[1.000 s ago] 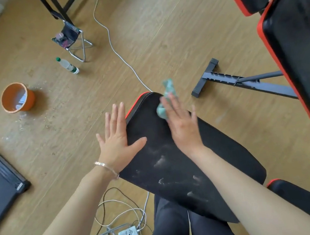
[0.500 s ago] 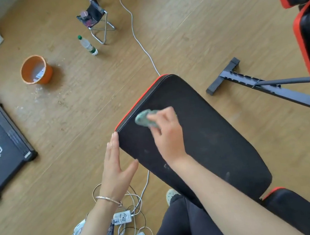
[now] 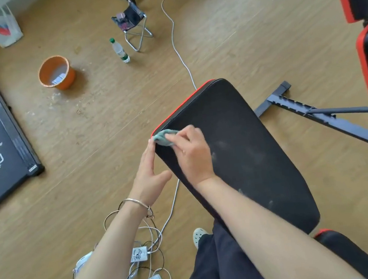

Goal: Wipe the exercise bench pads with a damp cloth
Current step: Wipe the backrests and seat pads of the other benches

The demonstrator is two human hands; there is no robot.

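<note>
The right hand (image 3: 191,152) pinches a crumpled teal cloth (image 3: 163,138) in curled fingers and presses it onto the black bench pad (image 3: 246,154) at the pad's ten o'clock corner (the red-trimmed one). The left hand (image 3: 149,174), fingers straight and together, lies flat against the pad's nine o'clock edge, fingertips just beside the cloth. An orange bucket (image 3: 56,73) stands on the floor well apart, toward ten o'clock.

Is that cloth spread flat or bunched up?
Bunched up: the cloth is a small crumpled wad pinched by the right hand.
</note>
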